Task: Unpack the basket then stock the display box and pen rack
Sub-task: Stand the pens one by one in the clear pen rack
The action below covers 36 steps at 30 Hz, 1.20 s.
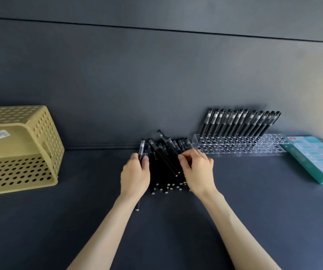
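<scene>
Head view: pile of pens [164,168] lies mid tabletop [254,211], left of pen rack [240,147], handy for stocking.
Left hand [135,176] fingers curled round one pen at pile's left edge.
Right hand [197,172] fingers pinched on pens at right edge (how many, cannot tell), likely gathering pile.
Rack back row filled, front holes empty.
Basket [20,151] tipped on side far left, looks emptied.
Display box [320,160] right of rack, stocked; nothing blocks path.
</scene>
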Each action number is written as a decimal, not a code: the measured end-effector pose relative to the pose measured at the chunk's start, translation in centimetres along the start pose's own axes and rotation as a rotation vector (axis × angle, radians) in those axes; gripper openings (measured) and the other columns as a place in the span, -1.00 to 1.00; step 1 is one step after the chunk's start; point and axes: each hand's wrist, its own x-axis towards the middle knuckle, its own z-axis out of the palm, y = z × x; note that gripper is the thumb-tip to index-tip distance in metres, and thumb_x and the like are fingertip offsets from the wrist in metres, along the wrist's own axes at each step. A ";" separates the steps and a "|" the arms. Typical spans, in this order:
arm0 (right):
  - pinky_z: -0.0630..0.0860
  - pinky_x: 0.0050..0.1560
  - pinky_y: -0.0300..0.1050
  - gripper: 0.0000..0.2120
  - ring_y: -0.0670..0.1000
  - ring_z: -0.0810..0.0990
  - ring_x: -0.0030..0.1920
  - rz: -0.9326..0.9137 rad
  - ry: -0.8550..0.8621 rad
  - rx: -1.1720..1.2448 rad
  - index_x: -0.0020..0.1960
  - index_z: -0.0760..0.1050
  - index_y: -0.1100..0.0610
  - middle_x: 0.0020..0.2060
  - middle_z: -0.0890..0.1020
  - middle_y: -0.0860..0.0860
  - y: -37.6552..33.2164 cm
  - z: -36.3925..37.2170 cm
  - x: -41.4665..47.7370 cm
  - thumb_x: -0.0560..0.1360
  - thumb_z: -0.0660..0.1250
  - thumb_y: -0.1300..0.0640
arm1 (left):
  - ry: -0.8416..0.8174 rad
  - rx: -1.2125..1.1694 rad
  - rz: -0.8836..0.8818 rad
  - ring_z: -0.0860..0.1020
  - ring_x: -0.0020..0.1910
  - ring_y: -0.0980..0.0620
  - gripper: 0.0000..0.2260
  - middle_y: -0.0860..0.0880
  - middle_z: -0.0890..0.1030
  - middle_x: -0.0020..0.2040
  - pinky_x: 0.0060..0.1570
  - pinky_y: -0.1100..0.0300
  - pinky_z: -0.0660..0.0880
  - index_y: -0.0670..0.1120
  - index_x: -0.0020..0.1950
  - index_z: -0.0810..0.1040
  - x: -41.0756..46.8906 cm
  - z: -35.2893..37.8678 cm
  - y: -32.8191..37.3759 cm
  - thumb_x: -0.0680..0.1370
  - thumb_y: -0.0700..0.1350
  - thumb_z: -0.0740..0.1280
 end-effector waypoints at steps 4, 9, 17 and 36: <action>0.41 -0.27 -0.34 -0.91 -0.14 0.46 -0.36 0.056 -0.071 0.360 -0.09 0.48 0.07 -0.30 0.60 -0.07 0.5 -2.0 0.1 0.57 0.24 0.16 | 0.021 -0.284 0.014 0.37 -0.49 0.02 -0.76 -0.03 0.40 -0.40 -0.46 0.08 0.38 -0.13 -0.10 0.31 -0.5 -0.4 1.2 0.66 0.01 0.07; 0.47 -0.24 -0.24 -0.85 -0.09 0.49 -0.37 0.020 -0.182 0.569 -0.12 0.47 0.07 -0.34 0.62 -0.07 2.6 -5.1 -0.1 0.57 0.21 0.25 | -0.059 -0.683 -0.046 0.21 -0.56 0.13 -0.75 -0.01 0.32 -0.41 -0.61 0.29 0.15 -0.09 -0.18 0.29 -1.5 1.1 4.9 0.63 0.00 0.19; 0.50 -0.19 -0.17 -0.85 -0.05 0.53 -0.37 -0.021 -0.328 0.605 -0.05 0.47 0.10 -0.31 0.64 0.00 10.2 -11.5 -0.2 0.57 0.20 0.31 | -0.161 -0.877 -0.081 0.15 -0.56 0.09 -0.64 0.04 0.28 -0.49 -0.57 0.23 0.08 -0.08 -0.36 0.28 -3.2 8.0 11.0 0.52 -0.07 0.40; 0.56 -0.04 0.08 -0.78 0.01 0.58 -0.18 -0.118 -0.055 0.501 -0.10 0.40 0.02 -0.24 0.58 -0.07 22.0 -22.3 7.6 0.44 0.41 0.25 | -0.103 -0.648 0.193 0.31 -0.48 0.16 -0.86 0.09 0.38 -0.41 -0.45 0.26 0.35 0.10 0.11 0.50 -6.3 23.4 20.9 0.64 -0.01 0.17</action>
